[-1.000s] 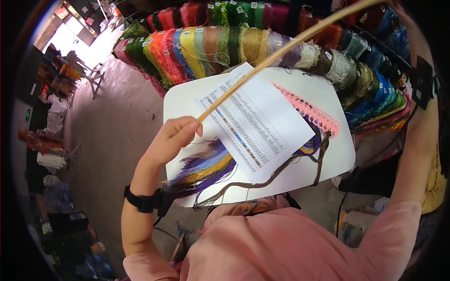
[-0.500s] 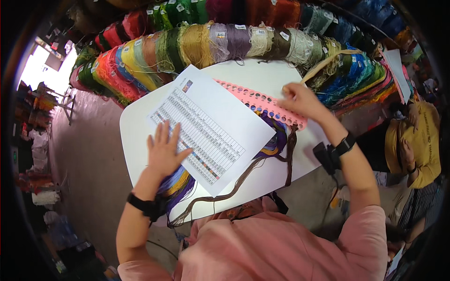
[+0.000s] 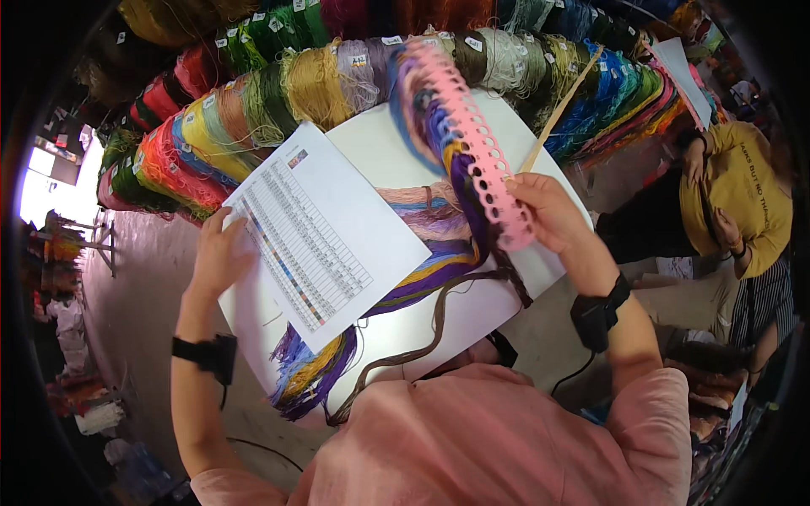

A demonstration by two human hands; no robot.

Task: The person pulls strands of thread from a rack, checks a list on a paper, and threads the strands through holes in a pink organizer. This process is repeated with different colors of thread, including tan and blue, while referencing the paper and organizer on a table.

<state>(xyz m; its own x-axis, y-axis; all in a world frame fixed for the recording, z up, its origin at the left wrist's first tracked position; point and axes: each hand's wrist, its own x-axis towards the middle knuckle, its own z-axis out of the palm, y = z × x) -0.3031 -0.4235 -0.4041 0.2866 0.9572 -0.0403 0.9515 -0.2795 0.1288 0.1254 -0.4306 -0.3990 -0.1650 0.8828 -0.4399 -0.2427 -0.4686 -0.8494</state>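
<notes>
- Pink perforated strip [image 3: 472, 135] is held lifted above the white table [image 3: 384, 143], gripped at its lower end by the right hand [image 3: 544, 211]; grip closed on the strip, thumb on top.
- Coloured thread bundles [image 3: 439, 126] are seen hanging from the strip's holes, trailing down across the table.
- Thin wooden stick [image 3: 561, 110] is seen just beside the right hand, slanting up toward the far right of the table; whether it is held cannot be told.
- Printed sheet [image 3: 325, 232] with a table of rows and a column of colour swatches lies on the left half of the table.
- Left hand [image 3: 221, 253] is laid flat on the sheet's left edge, fingers spread, grip open, nothing held.
- Purple, yellow and brown thread ends [image 3: 308, 375] spill over the table's near edge, partly under the sheet.
- Skeins of yarn [image 3: 253, 110] in many colours are hung in a ring along the table's far side.
- Another person in a yellow top [image 3: 742, 194] is seen to the right of the table.
</notes>
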